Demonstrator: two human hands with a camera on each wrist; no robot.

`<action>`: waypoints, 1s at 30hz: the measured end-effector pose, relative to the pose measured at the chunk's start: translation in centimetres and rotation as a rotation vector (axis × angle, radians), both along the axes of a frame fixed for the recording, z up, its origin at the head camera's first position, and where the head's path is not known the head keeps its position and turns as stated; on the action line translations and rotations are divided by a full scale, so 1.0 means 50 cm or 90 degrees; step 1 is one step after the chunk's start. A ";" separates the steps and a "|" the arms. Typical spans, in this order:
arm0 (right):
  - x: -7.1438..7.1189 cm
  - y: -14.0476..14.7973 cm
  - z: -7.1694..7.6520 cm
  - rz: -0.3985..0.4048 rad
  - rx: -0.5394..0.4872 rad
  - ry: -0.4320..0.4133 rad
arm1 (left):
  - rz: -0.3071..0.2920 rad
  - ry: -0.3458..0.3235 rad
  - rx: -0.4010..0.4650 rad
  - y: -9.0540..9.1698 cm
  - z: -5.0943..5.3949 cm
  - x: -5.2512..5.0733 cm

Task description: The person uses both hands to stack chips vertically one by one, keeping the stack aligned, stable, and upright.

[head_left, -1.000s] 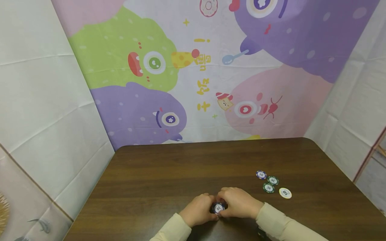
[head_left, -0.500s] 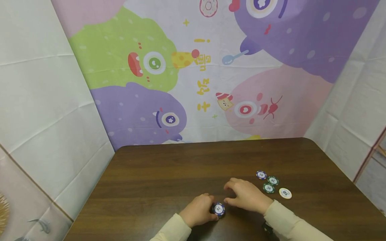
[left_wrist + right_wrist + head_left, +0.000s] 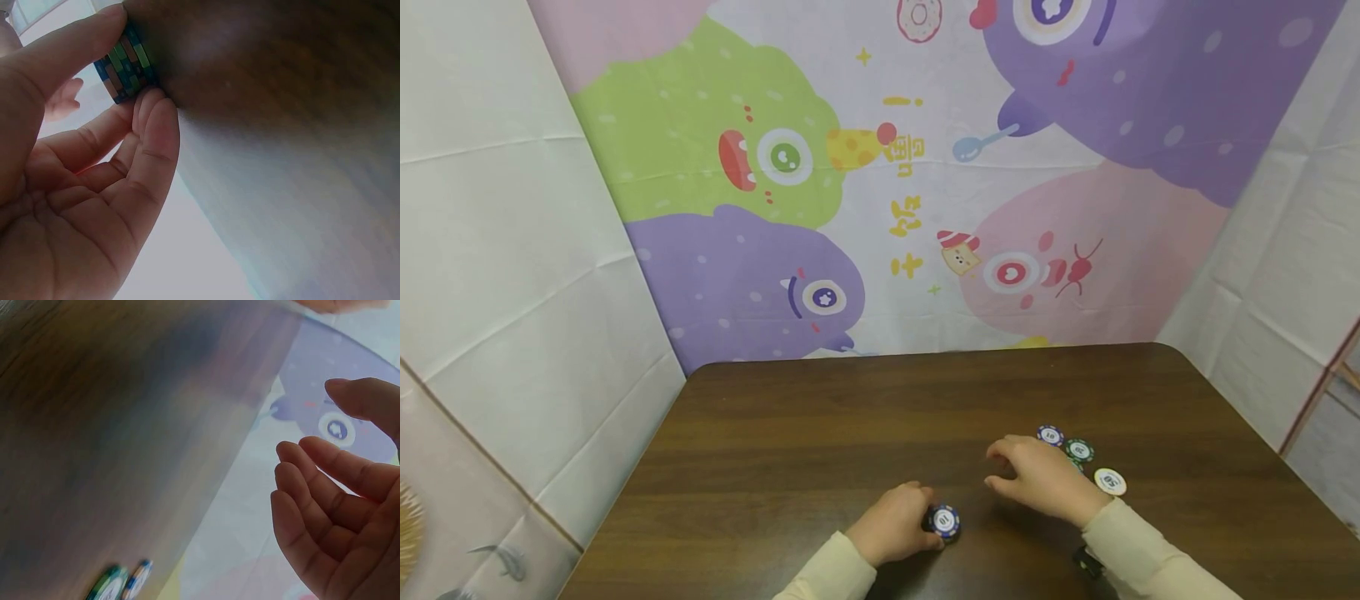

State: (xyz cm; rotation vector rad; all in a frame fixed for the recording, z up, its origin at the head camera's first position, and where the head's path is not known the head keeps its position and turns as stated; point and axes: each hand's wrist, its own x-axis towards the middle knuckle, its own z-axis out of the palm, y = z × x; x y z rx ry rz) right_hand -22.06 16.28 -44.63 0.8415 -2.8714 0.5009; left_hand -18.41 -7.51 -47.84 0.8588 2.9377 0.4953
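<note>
A small stack of poker chips, a blue-and-white one marked 10 on top, stands on the brown table. The left hand grips it from the left; in the left wrist view the thumb and fingertips pinch the sides of the stack, whose edges show blue, green and reddish bands. The right hand hovers to the right of the stack, fingers loosely bent and holding nothing, and partly covers a green chip. In the right wrist view the thumb and fingers of this hand stand apart.
Beyond the right hand lie a blue chip, a green chip and a white chip. A dark object sits beside the right sleeve, partly hidden. A cartoon-printed cloth hangs behind the table.
The right hand has let go of the chip stack and moved right, toward the loose chips, its forearm shifting with it. The left hand has stayed at the stack.
</note>
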 end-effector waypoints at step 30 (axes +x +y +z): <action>-0.032 0.140 -0.022 -0.123 0.036 -0.052 | 0.006 -0.015 -0.010 0.002 -0.002 -0.002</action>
